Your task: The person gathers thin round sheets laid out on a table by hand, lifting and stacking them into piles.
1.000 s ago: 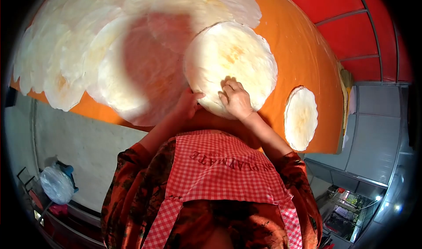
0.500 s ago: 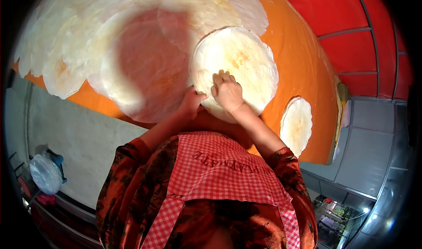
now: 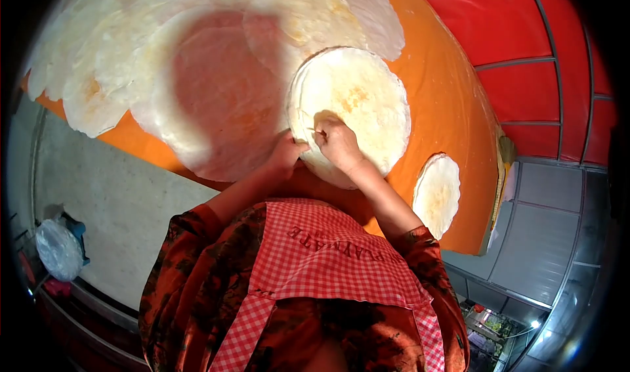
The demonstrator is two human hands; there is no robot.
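Note:
A round, pale flatbread [image 3: 367, 103] with light brown patches lies on a stack of similar rounds, whose layered edges show on the left. At the near left rim, my left hand [image 3: 287, 152] is closed, with thumb and fingers pinching the edge. My right hand [image 3: 339, 143] rests over the near left part of the top round, its fingers curled in and pressed together. Whether a layer of bread is between those fingertips is hidden by the hand and its shadow.
Thin, translucent overlapping sheets [image 3: 131, 63] spread across the orange-covered table [image 3: 433, 103] to the left. A smaller oval stack of flatbread [image 3: 438, 198] lies at the right. Beyond the table are red panels [image 3: 518, 89]. A plastic-wrapped bundle [image 3: 59, 250] stands at lower left.
My right hand's fingers have curled in from a more outstretched position, drawing slightly toward the left rim. My left hand keeps its place at the edge. The view has shifted slightly.

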